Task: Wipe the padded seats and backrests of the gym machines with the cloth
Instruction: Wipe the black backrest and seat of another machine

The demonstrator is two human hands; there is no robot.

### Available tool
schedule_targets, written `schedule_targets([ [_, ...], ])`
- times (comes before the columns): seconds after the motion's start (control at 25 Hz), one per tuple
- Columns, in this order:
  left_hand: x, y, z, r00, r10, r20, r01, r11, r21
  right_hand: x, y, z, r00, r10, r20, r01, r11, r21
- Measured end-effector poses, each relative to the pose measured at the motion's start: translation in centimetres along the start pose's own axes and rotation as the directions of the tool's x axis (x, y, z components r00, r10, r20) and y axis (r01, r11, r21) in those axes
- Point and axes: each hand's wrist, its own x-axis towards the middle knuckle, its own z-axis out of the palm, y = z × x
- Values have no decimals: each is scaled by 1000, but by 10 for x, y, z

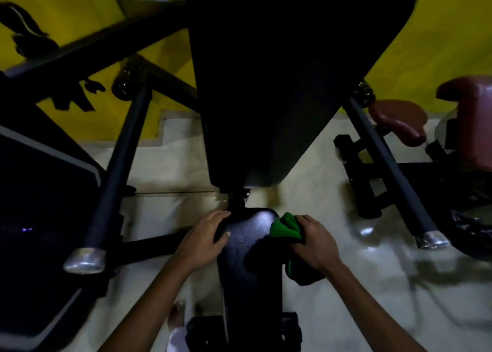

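Presently left hand (203, 238) grips seat (249, 245) edge; right hand (314, 242) clutches green cloth (283, 228).

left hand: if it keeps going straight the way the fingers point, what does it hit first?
Probably the black post joining the seat to the backrest; the left hand points up-right along the seat's edge. Depth is unclear.
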Motion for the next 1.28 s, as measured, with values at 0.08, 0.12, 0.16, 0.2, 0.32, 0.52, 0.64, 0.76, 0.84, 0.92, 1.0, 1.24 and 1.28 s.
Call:
schedule_targets([
  [0.08, 8, -27, 27, 996, -77, 51, 74, 996, 54, 23, 8, 22, 1000, 1, -9, -1, 1000, 27],
  [0.12, 16, -41, 39, 994, -93, 54, 89, 993, 80, 39, 11, 40, 1000, -17, -15, 17, 999, 39],
  [0.16, 27, -55, 51, 995, -90, 39, 86, 991, 107, 55, 12, 61, 999, -33, -21, 34, 999, 40],
  [0.2, 41, -69, 63, 997, -73, 23, 69, 987, 143, 72, 13, 83, 999, -39, -20, 40, 999, 16],
  [0.32, 79, -99, 93, 999, -23, 45, 11, 973, 231, 95, 12, 147, 994, -59, -88, 41, 980, -197],
  [0.52, 93, -127, 137, 993, 122, -6, -111, 922, 370, 44, 26, 191, 942, -211, -261, 133, 949, -286],
  [0.64, 94, -137, 138, 988, 154, -15, -139, 926, 351, 56, 38, 183, 915, -309, -260, 206, 910, -360],
  [0.76, 100, -139, 136, 987, 160, -7, -149, 936, 320, 105, 27, 168, 938, 20, -347, -80, 984, -159],
  [0.84, 97, -137, 137, 985, 169, -12, -156, 931, 331, 99, 22, 172, 921, 74, -382, -111, 991, -75],
  [0.92, 95, -135, 136, 985, 172, -33, -153, 937, 313, 60, 23, 184, 937, -14, -348, -32, 991, -128],
  [1.0, 96, -136, 136, 985, 165, -56, -144, 950, 278, 28, 29, 191, 947, -68, -315, 10, 983, -184],
  [1.24, 96, -141, 139, 981, 179, -81, -161, 967, 196, 98, 4, 179, 930, 35, -365, -103, 980, -168],
  [1.28, 96, -141, 136, 987, 139, -82, -131, 987, 98, 93, -1, 182, 924, 45, -380, -112, 981, -156],
])
